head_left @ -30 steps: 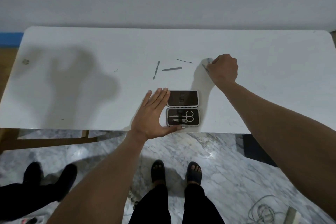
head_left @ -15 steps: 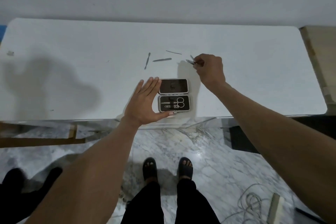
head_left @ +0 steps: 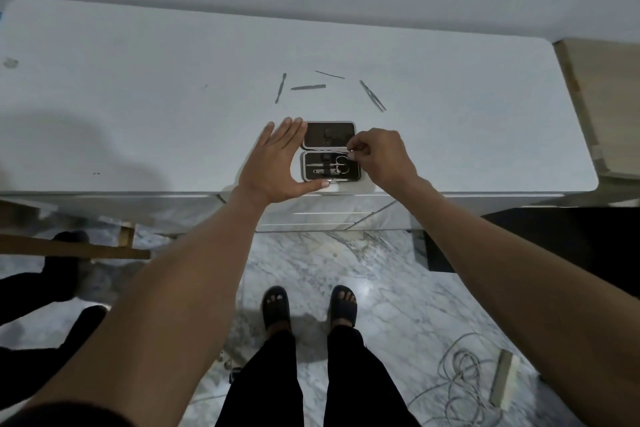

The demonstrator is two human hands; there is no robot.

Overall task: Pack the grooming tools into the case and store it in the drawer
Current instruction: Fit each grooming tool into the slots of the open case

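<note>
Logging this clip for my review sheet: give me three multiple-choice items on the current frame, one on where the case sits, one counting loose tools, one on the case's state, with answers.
1. Where does the case lie on the table?
A. by the near edge
B. against the far wall
C. at the left end

2. How many loose tools lie on the table beyond the case?
A. two
B. four
C. six

3. What state is the case in?
A. shut
B. open flat
C. standing on its side

Answers:
1 A: it sits just inside the table's front edge, between the left hand and the right hand, which pinches a thin tool.
2 B: three slim tools and the tweezers lie there.
3 B: both halves show, with scissors in the lower one.
</note>
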